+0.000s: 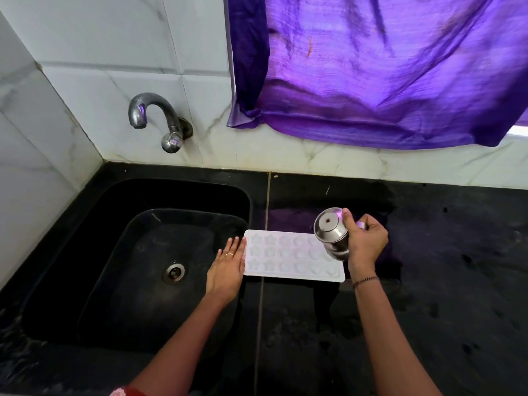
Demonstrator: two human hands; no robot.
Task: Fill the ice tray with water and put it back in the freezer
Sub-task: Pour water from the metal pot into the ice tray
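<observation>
ice tray (285, 257) flat on black counter (428, 281), at edge by sink (143, 252); left hand (227, 268) fingers straight against tray's left end; right hand (367, 241) wrapped round steel pot (333, 231) tipped over right end; tray likely light, flexible, sloshy when full: lift level by both short ends

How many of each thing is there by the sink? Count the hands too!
hands: 2 (left hand, right hand)
ice tray: 1
steel pot: 1
tap: 1
sink: 1
purple curtain: 1
Total: 7
</observation>
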